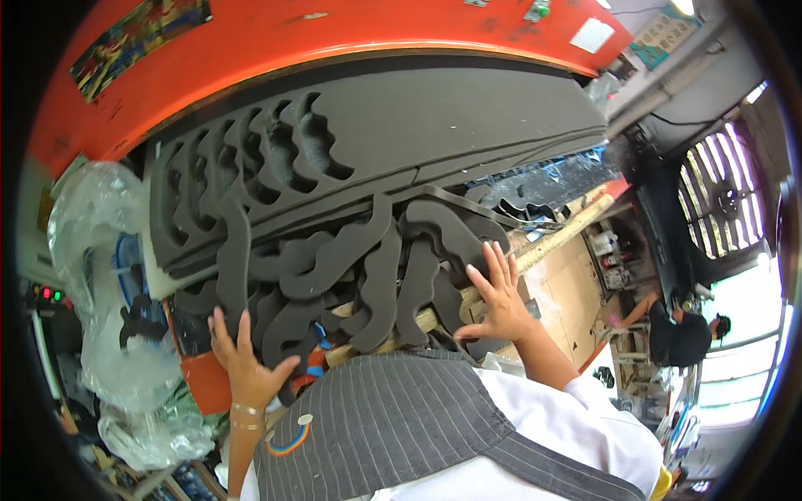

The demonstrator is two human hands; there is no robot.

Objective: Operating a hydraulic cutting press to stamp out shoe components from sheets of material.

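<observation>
A heap of wavy dark-grey foam pieces (pixel 380 284) lies along the near edge of the work surface, in front of me. My left hand (pixel 251 367) is open, fingers spread, at the lower end of a long upright foam strip (pixel 235 259); whether it touches the strip I cannot tell. On the right, my right hand (pixel 503 305) is also open, its fingers against the curved foam pieces by a thick bent one (pixel 443 230). Behind the heap rests a stack of large grey foam sheets (pixel 434 108), with a row of wavy cut-outs on its left side.
An orange-red machine body (pixel 359 29) spans the far side. A wavy metal strip, like a cutting die (pixel 530 219), sits right of the heap near a wooden bar (pixel 576 221). Clear plastic bags (pixel 100 292) crowd the left. Another person (pixel 681 334) is at far right.
</observation>
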